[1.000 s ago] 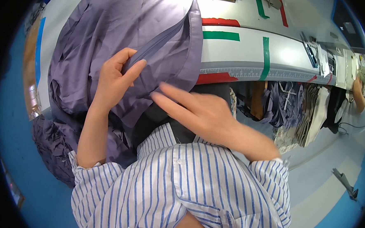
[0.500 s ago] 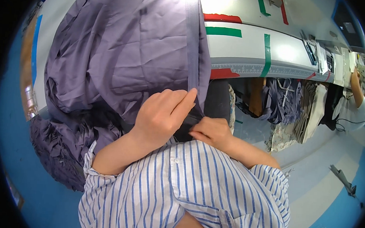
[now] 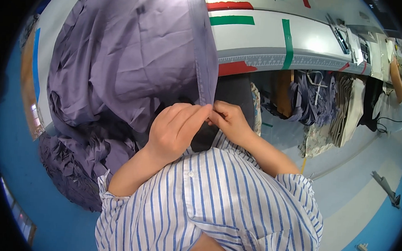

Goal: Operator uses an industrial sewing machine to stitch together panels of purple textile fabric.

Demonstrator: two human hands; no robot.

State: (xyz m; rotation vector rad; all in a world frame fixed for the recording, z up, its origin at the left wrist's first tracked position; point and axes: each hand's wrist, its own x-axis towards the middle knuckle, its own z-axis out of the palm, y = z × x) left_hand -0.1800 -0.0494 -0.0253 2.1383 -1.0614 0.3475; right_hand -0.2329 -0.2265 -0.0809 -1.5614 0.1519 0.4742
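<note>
My left hand (image 3: 173, 133) and right hand (image 3: 228, 122) are both closed, pinching the stitched edge of a purple garment (image 3: 122, 67); I judge aligning that hem comes next.

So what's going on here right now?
A person in a blue-and-white striped shirt is handling a large purple garment that lies spread over a white table. Both hands meet at the lower end of its stitched edge: the left hand and the right hand pinch the fabric there. More purple cloth hangs in a heap off the table's side. Another person works further along.
</note>
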